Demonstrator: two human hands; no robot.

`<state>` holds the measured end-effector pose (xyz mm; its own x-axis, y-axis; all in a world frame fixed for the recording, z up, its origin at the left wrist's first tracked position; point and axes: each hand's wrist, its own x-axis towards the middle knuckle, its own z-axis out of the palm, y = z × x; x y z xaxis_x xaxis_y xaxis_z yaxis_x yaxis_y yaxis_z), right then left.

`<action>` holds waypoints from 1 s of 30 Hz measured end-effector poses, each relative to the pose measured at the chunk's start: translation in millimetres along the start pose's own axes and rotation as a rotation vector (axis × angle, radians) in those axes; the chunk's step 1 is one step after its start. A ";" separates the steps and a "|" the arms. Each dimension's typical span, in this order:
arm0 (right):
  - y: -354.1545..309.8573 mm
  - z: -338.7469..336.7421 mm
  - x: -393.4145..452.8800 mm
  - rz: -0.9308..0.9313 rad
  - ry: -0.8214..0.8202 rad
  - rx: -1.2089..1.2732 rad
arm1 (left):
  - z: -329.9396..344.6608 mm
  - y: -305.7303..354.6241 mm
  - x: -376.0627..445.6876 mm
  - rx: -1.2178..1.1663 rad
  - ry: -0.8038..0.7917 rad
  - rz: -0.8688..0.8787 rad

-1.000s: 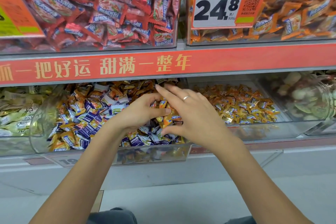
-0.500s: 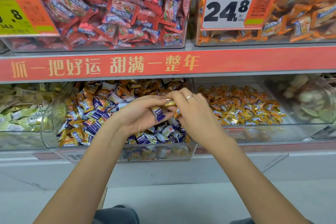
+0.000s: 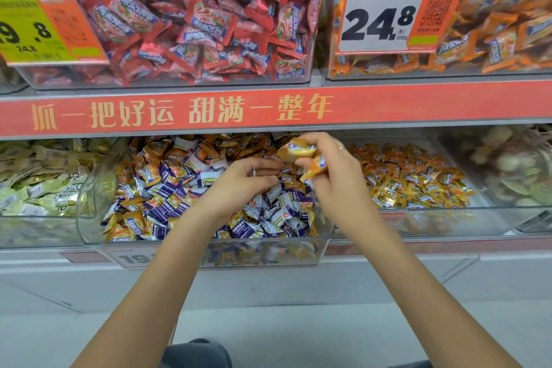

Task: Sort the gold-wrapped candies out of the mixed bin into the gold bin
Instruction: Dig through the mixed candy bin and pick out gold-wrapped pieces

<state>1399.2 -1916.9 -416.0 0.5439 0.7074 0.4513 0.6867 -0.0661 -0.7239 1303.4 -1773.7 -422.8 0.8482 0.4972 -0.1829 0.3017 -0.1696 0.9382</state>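
Note:
The clear mixed bin [image 3: 96, 188] sits in the middle of the lower shelf, full of gold-wrapped and purple-and-white candies [image 3: 167, 188]. My right hand [image 3: 337, 176] is raised over the bin's right edge. It pinches a few gold-wrapped candies [image 3: 300, 150] between its thumb and fingers. My left hand [image 3: 242, 185] hovers low over the mixed pile. Its fingers point right toward the right hand, and I see nothing held in them. Right of the mixed bin is the gold bin [image 3: 448, 219], holding a layer of gold candies [image 3: 412, 182].
A red shelf strip [image 3: 268, 110] with gold lettering overhangs the lower bins. Above it are a bin of red candies [image 3: 194, 24] and a bin of orange candies [image 3: 501, 33] with a price card [image 3: 385, 15]. Green-wrapped sweets [image 3: 38, 179] lie at the left, pale sweets [image 3: 513, 167] at the right.
My right hand has lifted up and to the right with gold candies in its fingers. My left hand no longer shows the purple candy and has dropped slightly toward the pile.

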 end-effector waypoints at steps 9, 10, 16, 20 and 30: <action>2.9 -27.3 -0.5 0.128 -0.065 0.151 | 13.3 -3.8 -4.1 0.670 0.082 0.292; 7.7 -36.5 -0.7 0.157 -0.124 0.139 | 14.6 -4.5 -3.6 0.685 0.070 0.295; 59.7 -81.4 3.6 0.434 -0.119 -0.047 | 20.8 -5.3 -1.0 0.724 0.024 0.261; 82.0 -81.9 1.4 0.485 -0.185 -0.146 | 25.9 -2.6 0.8 0.782 0.060 0.305; 94.2 -100.0 0.7 0.372 -0.134 -0.006 | 42.2 3.6 11.3 0.682 -0.196 0.352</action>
<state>1512.6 -1993.0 -431.7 0.6883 0.7203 0.0863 0.4578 -0.3391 -0.8219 1332.5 -1804.5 -433.9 0.9854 0.1694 -0.0164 0.1479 -0.8048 0.5748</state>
